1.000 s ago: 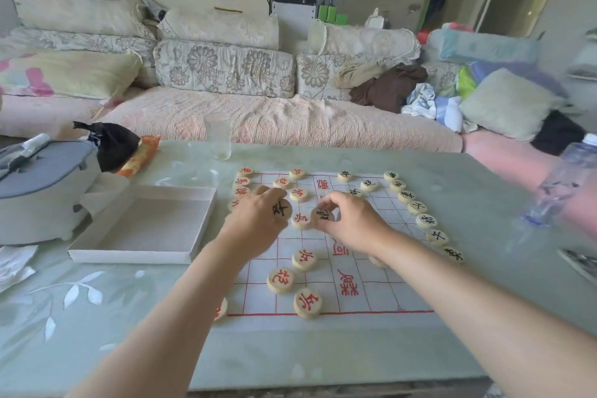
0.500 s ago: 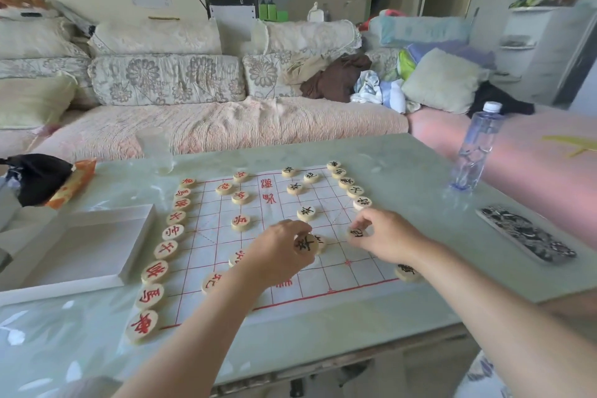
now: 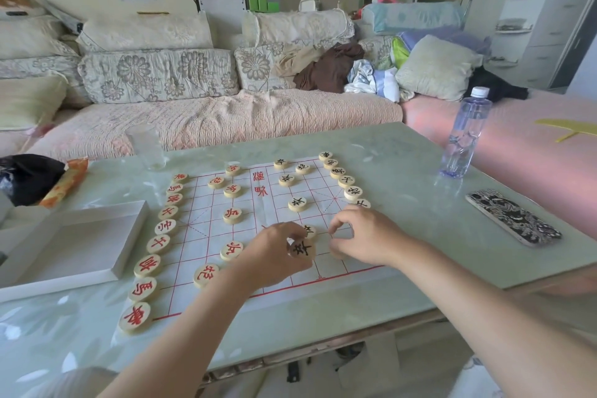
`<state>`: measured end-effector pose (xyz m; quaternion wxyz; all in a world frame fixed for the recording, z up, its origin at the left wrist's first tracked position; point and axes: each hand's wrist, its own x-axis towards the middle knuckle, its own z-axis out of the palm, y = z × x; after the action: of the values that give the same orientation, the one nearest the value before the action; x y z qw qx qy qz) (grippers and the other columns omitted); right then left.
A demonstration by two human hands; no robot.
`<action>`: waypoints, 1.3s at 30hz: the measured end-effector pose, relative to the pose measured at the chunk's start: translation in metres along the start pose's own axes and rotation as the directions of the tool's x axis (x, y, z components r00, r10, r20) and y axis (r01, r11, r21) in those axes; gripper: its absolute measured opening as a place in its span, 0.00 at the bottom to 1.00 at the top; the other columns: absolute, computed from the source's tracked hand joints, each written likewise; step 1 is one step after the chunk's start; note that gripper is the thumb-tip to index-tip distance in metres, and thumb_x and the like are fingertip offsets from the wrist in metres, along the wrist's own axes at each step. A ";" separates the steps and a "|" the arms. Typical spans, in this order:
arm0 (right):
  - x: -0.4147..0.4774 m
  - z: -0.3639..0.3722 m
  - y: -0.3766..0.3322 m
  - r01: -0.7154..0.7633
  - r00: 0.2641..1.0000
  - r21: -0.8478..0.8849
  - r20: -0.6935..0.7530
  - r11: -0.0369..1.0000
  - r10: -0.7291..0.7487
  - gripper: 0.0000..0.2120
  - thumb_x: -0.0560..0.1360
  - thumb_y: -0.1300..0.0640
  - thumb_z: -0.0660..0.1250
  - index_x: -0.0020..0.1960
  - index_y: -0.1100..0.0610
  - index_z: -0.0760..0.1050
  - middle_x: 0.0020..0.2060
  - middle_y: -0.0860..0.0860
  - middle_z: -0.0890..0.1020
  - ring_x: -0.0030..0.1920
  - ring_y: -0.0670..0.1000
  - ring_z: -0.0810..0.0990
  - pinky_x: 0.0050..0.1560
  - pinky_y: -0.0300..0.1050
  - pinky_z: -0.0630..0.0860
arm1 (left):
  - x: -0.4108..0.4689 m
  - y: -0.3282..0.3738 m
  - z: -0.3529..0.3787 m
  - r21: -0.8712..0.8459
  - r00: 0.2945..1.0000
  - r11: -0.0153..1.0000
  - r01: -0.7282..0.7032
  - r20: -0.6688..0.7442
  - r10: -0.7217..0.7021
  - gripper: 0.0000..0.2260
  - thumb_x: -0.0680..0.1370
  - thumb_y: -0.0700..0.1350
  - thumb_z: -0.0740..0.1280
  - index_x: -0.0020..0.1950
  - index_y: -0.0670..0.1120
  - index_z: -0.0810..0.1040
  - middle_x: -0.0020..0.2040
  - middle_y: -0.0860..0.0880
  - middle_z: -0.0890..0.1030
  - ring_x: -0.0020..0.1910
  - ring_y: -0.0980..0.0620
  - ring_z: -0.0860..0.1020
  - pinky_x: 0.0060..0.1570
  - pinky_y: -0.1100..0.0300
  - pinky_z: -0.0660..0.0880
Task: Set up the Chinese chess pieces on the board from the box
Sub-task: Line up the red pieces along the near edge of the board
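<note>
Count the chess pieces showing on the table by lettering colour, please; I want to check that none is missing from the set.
Red-lettered pieces: 15
Black-lettered pieces: 12, including the held piece in the left hand
Total: 27 plainly visible; more may lie hidden under the right hand or the arms.

A pale green, glossy counter (image 3: 403,171) fills the lower half of the frame, its far edge against a sofa. The board (image 3: 206,220), a white sheet with a red grid, lies flat at its centre. Just left of the board sits a shallow white box (image 3: 127,241), open side up. At the far left a black bag (image 3: 29,178) touches an orange packet (image 3: 64,182). A clear glass (image 3: 147,147) stands beyond the board's upper left corner. At the right stand a water bottle (image 3: 465,136) and, nearer, a patterned phone (image 3: 513,216) lying flat.
</note>
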<state>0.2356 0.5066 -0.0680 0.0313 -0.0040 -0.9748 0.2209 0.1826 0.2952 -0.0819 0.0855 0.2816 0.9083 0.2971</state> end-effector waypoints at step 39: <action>0.027 0.070 -0.136 0.314 0.906 -0.032 0.308 0.949 -0.290 0.19 0.68 0.37 0.71 0.54 0.43 0.75 0.49 0.39 0.79 0.49 0.45 0.77 0.45 0.42 0.72 | -0.083 -0.115 -0.076 0.302 0.984 0.944 0.134 -0.155 -0.090 0.12 0.76 0.45 0.68 0.58 0.56 0.77 0.51 0.58 0.76 0.50 0.57 0.73 0.55 0.56 0.74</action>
<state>0.2054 0.3547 -0.0707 -0.0830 0.1793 -0.9651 0.1719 0.1735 0.1352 -0.0892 -0.0065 0.2182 0.9620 0.1639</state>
